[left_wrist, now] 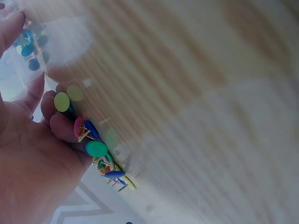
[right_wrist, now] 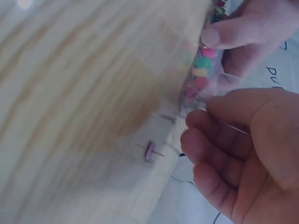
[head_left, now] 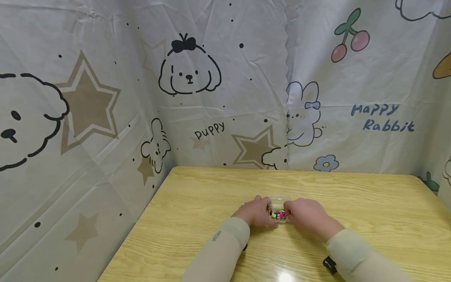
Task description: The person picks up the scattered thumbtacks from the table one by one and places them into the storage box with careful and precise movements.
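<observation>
A small clear plastic box (head_left: 279, 208) with several bright multicoloured pieces in its front part stands on the table between the hands. My left hand (head_left: 256, 212) grips its left side, thumb at the front and fingers behind. From the right, my right hand (head_left: 307, 214) pinches the box's edge between thumb and forefinger; its other fingers are loosely curled in the right wrist view. Loose flat-headed thumbtacks (left_wrist: 97, 149), green, blue, pink and yellow, lie on the table beside my left fingers. One more thumbtack (right_wrist: 149, 151), purplish, lies near my right fingertips.
The wood-grain table (head_left: 197, 196) runs back to a printed cloth (head_left: 225, 70) hanging behind it and along the left side. Dark straps or devices (head_left: 330, 264) show under the wrists.
</observation>
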Demonstrator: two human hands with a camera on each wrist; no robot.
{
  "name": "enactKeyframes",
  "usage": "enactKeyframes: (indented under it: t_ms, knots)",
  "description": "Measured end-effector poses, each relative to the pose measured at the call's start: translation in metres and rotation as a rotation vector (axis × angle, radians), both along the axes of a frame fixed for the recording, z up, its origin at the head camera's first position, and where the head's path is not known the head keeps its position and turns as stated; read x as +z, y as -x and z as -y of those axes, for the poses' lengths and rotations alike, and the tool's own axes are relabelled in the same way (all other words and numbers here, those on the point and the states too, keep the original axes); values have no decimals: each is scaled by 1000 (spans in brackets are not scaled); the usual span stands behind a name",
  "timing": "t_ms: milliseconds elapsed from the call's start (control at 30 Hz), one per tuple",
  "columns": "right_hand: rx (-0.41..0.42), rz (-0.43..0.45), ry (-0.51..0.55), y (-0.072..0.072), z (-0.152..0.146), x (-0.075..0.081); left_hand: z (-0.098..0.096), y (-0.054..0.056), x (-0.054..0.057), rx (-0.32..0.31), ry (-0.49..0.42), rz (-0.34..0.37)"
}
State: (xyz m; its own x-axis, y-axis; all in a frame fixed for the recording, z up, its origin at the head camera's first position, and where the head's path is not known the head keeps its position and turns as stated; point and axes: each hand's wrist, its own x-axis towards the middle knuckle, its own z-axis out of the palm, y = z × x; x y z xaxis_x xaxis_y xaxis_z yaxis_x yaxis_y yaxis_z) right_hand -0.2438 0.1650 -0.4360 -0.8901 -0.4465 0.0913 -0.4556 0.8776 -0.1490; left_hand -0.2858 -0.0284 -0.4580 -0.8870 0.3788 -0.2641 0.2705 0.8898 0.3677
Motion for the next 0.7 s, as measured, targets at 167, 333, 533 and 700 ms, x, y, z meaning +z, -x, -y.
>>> enactKeyframes:
  t_ms: [167,333,533,700]
  knots:
    - [-10,-13,-26,2,5,-4,0,-1,1,3,8,0]
    - [-11,2,-33,1,4,-2,0,-1,1,5,8,1]
    - [0,23,0,-4,-10,10,-1,-2,1,23,-17,8]
    - [-5,102,-9,-5,-27,11,0,-3,3,28,-18,5]
